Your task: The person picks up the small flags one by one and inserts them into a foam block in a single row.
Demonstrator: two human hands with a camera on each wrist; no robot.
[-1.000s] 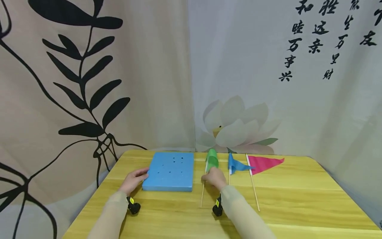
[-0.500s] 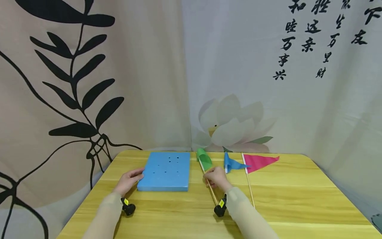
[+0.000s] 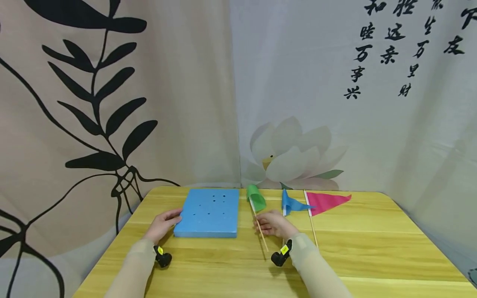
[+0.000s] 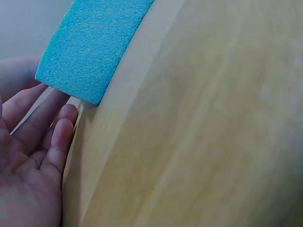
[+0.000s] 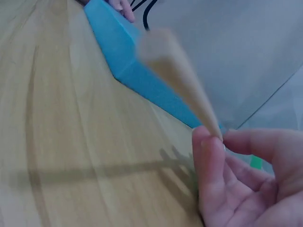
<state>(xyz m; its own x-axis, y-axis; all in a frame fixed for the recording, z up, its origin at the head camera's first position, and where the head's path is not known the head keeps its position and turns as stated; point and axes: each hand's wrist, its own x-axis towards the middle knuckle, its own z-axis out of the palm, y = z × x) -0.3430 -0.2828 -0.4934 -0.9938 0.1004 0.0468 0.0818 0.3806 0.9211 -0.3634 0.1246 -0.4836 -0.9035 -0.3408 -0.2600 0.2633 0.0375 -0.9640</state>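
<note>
A thick blue foam board (image 3: 207, 223) with several small dark holes in its top lies on the table. My left hand (image 3: 162, 226) is at its left edge; in the left wrist view the loosely extended fingers (image 4: 45, 113) meet the board's corner. To the right of the board, my right hand (image 3: 276, 224) pinches the wooden stick (image 5: 182, 78) of a green pennant flag (image 3: 257, 198) between thumb and fingertips. That stick slants, its bare end toward me and raised over the table, casting a shadow. The green cloth is curled at the far end.
A blue pennant flag (image 3: 292, 205) and a pink pennant flag (image 3: 328, 203) lie to the right of my right hand, partly overlapping. The wooden table (image 3: 372, 248) ends at a printed curtain (image 3: 201, 103) behind.
The right hand has lifted the green flag's stick and turned it from nearly straight to slanting, its bare end swinging right. The left hand stays at the board's edge.
</note>
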